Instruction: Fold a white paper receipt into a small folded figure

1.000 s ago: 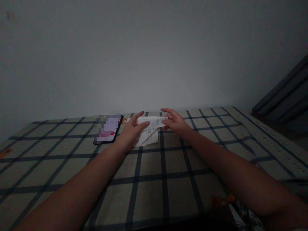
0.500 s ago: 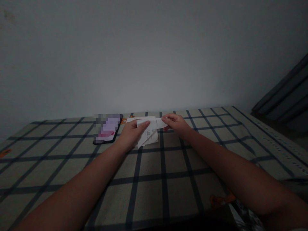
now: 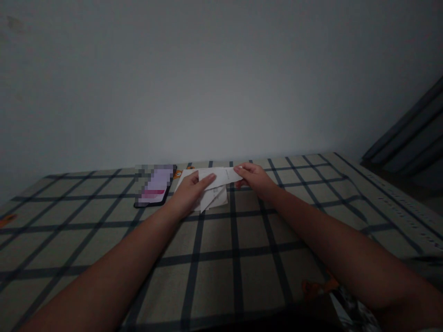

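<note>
A strip of white paper point(image 3: 223, 176) stretches between my two hands. My left hand point(image 3: 189, 191) is closed on its left part, thumb on top. The right end is pinched between the thumb and fingers of my right hand point(image 3: 254, 176). Beneath the strip lie more white papers point(image 3: 218, 199), overlapping and with some faint print; their far edges show behind my left hand. How many sheets there are, I cannot tell. Left of my left hand a phone point(image 3: 155, 189) with a lit, partly blurred-out screen lies on the checked cloth.
A cream cloth with dark checks point(image 3: 214, 272) covers the surface. A pale wall point(image 3: 221, 83) rises behind its far edge. Dark folded fabric point(image 3: 411, 124) hangs at the right. Near the front right, something patterned point(image 3: 353, 309) shows under my right arm.
The strip of paper between my hands now lies across the sheets, hiding more of their print. Both hands stay nearly in place.
</note>
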Tool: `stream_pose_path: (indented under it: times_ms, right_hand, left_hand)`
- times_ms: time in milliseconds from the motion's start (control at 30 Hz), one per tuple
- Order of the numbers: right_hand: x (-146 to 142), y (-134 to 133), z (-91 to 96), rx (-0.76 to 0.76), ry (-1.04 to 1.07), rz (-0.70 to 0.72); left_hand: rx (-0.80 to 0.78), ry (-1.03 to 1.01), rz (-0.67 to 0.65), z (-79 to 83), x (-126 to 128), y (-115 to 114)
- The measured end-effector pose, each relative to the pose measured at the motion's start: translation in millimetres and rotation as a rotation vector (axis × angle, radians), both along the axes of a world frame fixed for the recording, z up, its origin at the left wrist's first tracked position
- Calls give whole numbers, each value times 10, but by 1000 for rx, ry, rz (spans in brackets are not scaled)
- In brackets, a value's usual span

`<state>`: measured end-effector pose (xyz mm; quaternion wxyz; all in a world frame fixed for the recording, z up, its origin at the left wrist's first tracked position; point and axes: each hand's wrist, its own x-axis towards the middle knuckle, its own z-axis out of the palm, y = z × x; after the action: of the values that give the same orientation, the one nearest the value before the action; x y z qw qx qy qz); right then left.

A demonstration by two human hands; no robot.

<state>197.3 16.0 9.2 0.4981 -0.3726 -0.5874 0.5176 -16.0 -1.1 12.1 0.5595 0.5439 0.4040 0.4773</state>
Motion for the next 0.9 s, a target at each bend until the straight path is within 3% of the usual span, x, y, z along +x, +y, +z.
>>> stream_pose_path:
  times_ms: [167, 400, 600, 900]
  right_hand:
    - [1, 26, -27, -34, 38, -15]
    - [10, 53, -21, -79, 100, -46]
    - [12, 43, -38, -98, 80, 15]
    - [5, -14, -25, -99, 45, 127]
  left_hand:
    - [29, 6, -52, 10, 13, -22]
    - [-49, -222, -234, 9, -1, 8]
    - [13, -58, -46, -16, 21, 17]
    - [-10, -135, -6, -38, 18, 37]
